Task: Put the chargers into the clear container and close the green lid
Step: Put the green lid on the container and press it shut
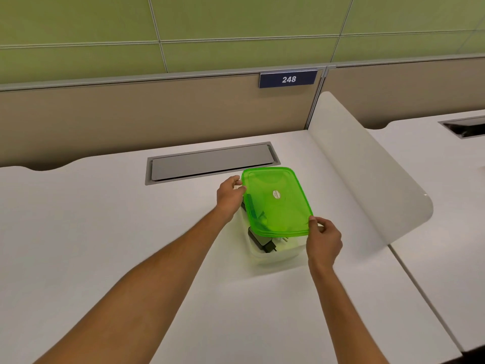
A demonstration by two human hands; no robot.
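A translucent green lid (275, 203) with a small oval sticker hovers over the clear container (278, 254), shifted toward the far side so the container's near end shows. My left hand (229, 194) pinches the lid's far left corner. My right hand (324, 239) pinches its near right corner. Black chargers (263, 241) lie inside the container, partly seen under the lid and through the green plastic.
The container stands on a white desk (131, 232). A grey cable hatch (212, 162) is set into the desk just behind the lid. A white curved divider (367, 179) rises to the right, with a neighbouring desk beyond it. A beige partition carries a sign reading 248 (288, 79).
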